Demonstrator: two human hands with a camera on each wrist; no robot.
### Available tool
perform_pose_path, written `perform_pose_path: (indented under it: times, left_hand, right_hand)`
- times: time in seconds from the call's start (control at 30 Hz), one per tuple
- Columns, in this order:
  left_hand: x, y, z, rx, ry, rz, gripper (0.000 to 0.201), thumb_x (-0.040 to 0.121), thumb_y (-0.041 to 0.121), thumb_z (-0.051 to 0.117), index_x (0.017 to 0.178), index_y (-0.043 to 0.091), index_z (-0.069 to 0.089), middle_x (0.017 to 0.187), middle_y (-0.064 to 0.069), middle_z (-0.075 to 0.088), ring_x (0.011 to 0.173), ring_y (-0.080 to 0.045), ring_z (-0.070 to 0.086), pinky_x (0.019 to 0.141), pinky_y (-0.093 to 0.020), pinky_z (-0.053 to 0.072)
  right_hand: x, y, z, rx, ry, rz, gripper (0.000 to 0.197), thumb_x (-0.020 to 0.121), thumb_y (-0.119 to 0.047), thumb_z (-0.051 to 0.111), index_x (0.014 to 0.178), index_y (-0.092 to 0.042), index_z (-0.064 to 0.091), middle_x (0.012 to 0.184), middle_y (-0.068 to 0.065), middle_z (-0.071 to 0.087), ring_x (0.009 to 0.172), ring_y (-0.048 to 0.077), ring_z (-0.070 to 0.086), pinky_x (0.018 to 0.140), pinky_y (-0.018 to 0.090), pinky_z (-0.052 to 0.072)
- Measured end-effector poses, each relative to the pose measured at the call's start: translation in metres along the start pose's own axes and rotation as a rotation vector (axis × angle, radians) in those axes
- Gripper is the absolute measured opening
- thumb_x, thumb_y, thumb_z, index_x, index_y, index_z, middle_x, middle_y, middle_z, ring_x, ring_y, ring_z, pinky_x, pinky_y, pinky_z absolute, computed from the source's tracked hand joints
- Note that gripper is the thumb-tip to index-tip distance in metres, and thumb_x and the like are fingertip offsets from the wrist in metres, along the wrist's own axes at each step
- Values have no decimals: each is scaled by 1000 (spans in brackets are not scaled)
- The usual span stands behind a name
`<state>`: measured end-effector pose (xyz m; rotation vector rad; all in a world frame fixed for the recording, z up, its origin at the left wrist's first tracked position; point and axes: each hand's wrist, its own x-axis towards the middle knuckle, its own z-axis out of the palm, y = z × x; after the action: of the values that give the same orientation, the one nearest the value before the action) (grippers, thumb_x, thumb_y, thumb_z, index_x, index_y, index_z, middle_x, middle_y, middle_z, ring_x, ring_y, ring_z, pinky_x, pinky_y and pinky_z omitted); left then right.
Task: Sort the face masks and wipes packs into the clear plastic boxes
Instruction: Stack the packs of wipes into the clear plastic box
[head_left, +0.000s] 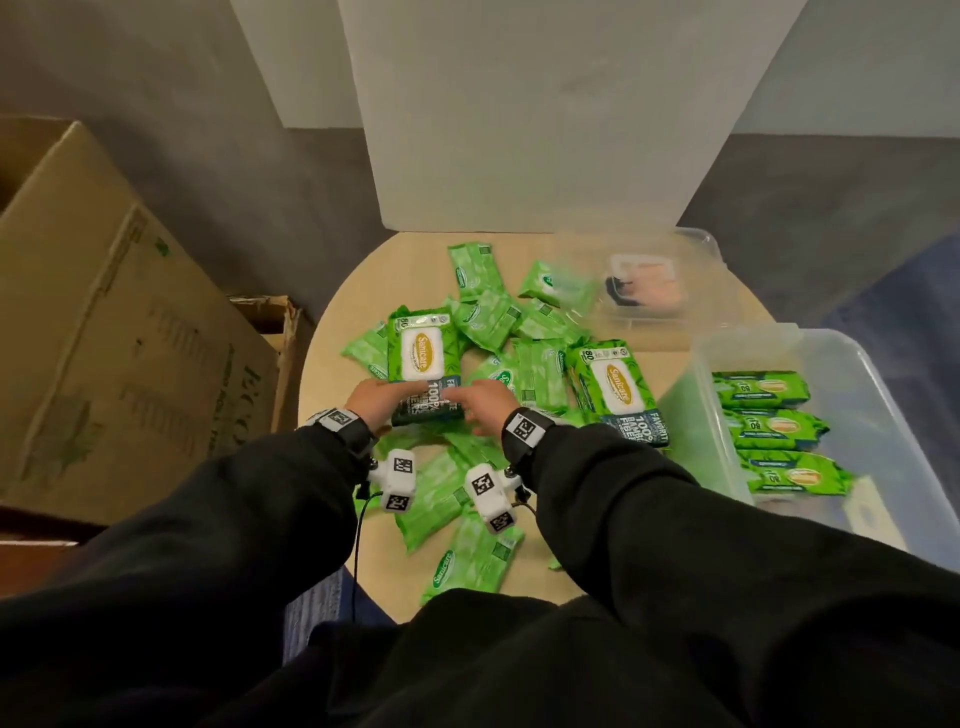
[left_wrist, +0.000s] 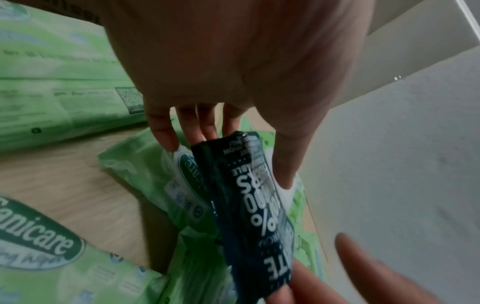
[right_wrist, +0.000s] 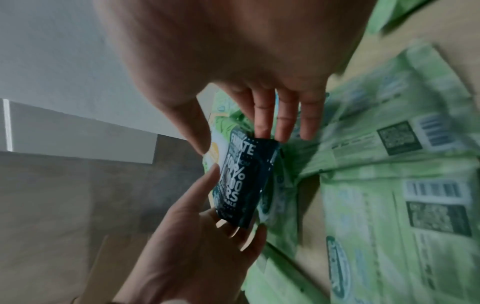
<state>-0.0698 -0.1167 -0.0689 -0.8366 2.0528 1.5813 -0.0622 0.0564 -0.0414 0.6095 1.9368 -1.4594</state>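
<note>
A large green wipes pack (head_left: 422, 353) with a dark blue end lies on top of the pile at the table's middle. My left hand (head_left: 382, 397) grips its near left corner, thumb on the printed face and fingers (left_wrist: 207, 127) underneath. My right hand (head_left: 488, 402) pinches the near right corner between thumb and fingers (right_wrist: 262, 123). The same pack (left_wrist: 249, 205) (right_wrist: 241, 181) shows between both hands in the wrist views. A second large pack (head_left: 618, 395) lies to the right. Several small light-green packs (head_left: 480, 556) are scattered around.
At the right stands a big clear plastic box (head_left: 883, 415) holding three large packs (head_left: 761, 388). A smaller clear box (head_left: 711, 244) at the back right holds a face mask pack (head_left: 644, 283). A cardboard box (head_left: 104, 338) stands left of the round table (head_left: 332, 322); a white panel (head_left: 519, 104) rises behind.
</note>
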Motion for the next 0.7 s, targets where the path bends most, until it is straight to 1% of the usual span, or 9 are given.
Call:
perform_pose_path:
  times: [0.07, 0.13, 0.2, 0.27, 0.37, 0.43, 0.53, 0.6, 0.7]
  left_hand:
    - [-7, 1, -4, -58, -41, -38, 25, 80, 24, 86, 88, 6, 71, 91, -17, 74, 76, -29, 68, 70, -40, 57]
    - [-19, 4, -5, -161, -102, -97, 28, 83, 20, 84, 101, 5, 69, 105, -22, 75, 77, -29, 72, 67, -42, 63]
    - [-34, 9, -4, -211, -142, -78, 33, 84, 14, 82, 112, 8, 64, 113, -25, 74, 76, -28, 73, 60, -40, 63]
    - [-48, 11, -3, -194, -125, 4, 52, 81, 8, 84, 124, 15, 56, 116, -23, 72, 80, -29, 73, 62, -40, 63]
    - [-69, 18, -3, -8, -101, 219, 71, 73, 11, 90, 130, 30, 52, 127, -13, 63, 102, -26, 70, 82, -44, 62]
    - [-87, 27, -1, 257, -75, 408, 74, 72, 20, 92, 133, 36, 53, 127, -2, 60, 113, -17, 61, 93, -38, 55]
    - [-117, 45, 9, 558, -55, 662, 78, 68, 38, 87, 139, 37, 54, 120, 6, 69, 106, -16, 65, 91, -35, 53]
    - [-132, 52, 25, 666, -107, 758, 80, 62, 55, 73, 138, 40, 54, 120, 8, 73, 103, -19, 69, 86, -38, 56]
    - [-147, 54, 55, 765, -161, 877, 71, 68, 56, 74, 135, 40, 57, 121, 11, 73, 106, -19, 70, 84, -38, 56]
  right_hand:
    - [-7, -1, 0, -31, -13, -5, 42, 90, -28, 76, 114, 4, 65, 95, 16, 65, 80, 25, 62, 73, 38, 53]
    - [-18, 1, -6, -13, -50, -25, 27, 92, -26, 74, 101, -3, 63, 90, 15, 66, 74, 24, 62, 73, 40, 55]
    - [-30, 7, -19, 86, -124, 9, 20, 96, -25, 70, 96, -8, 62, 85, 11, 66, 69, 20, 62, 69, 37, 55]
    - [-44, 15, -39, 130, -158, 18, 21, 96, -30, 69, 104, -11, 64, 89, 7, 68, 72, 19, 63, 70, 36, 55]
    - [-61, 25, -77, 138, -62, -80, 37, 91, -29, 75, 123, -17, 61, 109, 8, 70, 87, 20, 66, 82, 44, 57]
    - [-76, 26, -106, 137, 42, -157, 55, 88, -27, 79, 136, -21, 52, 124, 9, 65, 103, 20, 66, 90, 48, 56]
    - [-103, 24, -148, 30, 239, -375, 84, 78, -27, 88, 147, -30, 39, 146, 1, 50, 126, 20, 54, 96, 40, 51]
    - [-122, 24, -173, -285, 398, -594, 101, 70, -30, 93, 151, -34, 33, 153, -4, 43, 133, 15, 43, 106, 32, 39]
    - [-143, 24, -197, -692, 375, -747, 106, 64, -38, 94, 153, -32, 35, 152, -2, 46, 137, 19, 42, 115, 39, 37]
